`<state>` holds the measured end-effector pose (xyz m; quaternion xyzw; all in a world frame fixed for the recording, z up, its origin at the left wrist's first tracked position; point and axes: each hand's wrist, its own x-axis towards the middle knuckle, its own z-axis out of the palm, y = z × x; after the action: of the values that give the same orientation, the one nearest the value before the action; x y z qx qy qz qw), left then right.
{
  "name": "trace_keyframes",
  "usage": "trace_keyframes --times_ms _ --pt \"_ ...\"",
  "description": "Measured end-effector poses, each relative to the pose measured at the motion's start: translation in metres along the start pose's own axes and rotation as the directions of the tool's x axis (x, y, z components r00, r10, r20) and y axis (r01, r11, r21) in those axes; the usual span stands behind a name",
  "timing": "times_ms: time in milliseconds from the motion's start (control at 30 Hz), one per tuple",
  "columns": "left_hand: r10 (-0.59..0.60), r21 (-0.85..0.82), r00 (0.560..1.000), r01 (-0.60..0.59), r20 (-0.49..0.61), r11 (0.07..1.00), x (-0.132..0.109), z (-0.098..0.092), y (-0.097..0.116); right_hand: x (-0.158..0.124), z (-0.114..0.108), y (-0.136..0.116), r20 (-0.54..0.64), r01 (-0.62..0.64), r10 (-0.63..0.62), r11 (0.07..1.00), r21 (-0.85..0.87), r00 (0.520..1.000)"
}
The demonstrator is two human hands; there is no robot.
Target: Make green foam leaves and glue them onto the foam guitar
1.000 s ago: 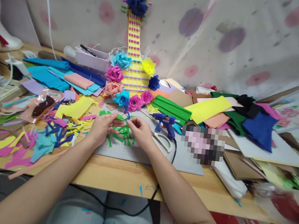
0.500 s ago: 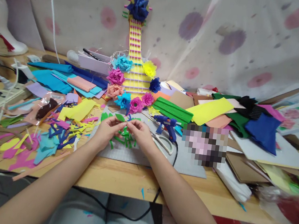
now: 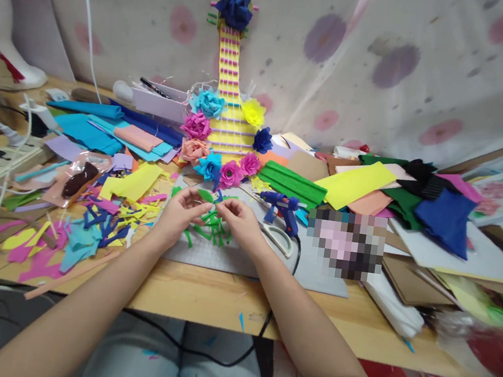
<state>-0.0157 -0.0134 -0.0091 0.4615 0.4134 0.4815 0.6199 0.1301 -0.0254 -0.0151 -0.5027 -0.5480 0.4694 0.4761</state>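
Note:
My left hand (image 3: 179, 215) is over the grey cutting mat with thumb and fingers curled together at a green paper leaf (image 3: 206, 196). Close on its right, my right hand (image 3: 242, 223) has thumb and fingertips pinched; what they hold is too small to make out. A narrow gap separates the two sets of fingertips. Below them lie several cut green paper pieces (image 3: 215, 233). Just beyond stands a yellow paper guitar (image 3: 233, 132) with pink strings, ringed by colourful paper flowers, including a pink flower (image 3: 230, 174).
A blue hot glue gun (image 3: 282, 205) and pale-handled scissors (image 3: 282, 242) lie right of my hands. Paper scraps (image 3: 111, 213) cover the left side. Folded green crepe paper (image 3: 291, 183) and other sheets pile up on the right. A black cable (image 3: 210, 359) hangs past the table edge.
My hands have drawn slightly apart at the fingertips. The green leaf now sits more behind my left fingers. The view has shifted a little.

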Motion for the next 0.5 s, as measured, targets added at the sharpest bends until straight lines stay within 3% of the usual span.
trace_keyframes --times_ms 167,500 --pt "0.053 0.017 0.996 -0.052 -0.068 0.998 0.0004 -0.0025 0.0055 -0.0001 -0.0056 0.0031 0.053 0.036 -0.031 0.995 -0.093 0.998" --pt "0.044 0.05 0.999 -0.043 -0.02 0.998 0.0031 -0.0047 0.0002 -0.0053 -0.0063 -0.0012 0.121 0.054 -0.036 0.988 -0.142 0.992"
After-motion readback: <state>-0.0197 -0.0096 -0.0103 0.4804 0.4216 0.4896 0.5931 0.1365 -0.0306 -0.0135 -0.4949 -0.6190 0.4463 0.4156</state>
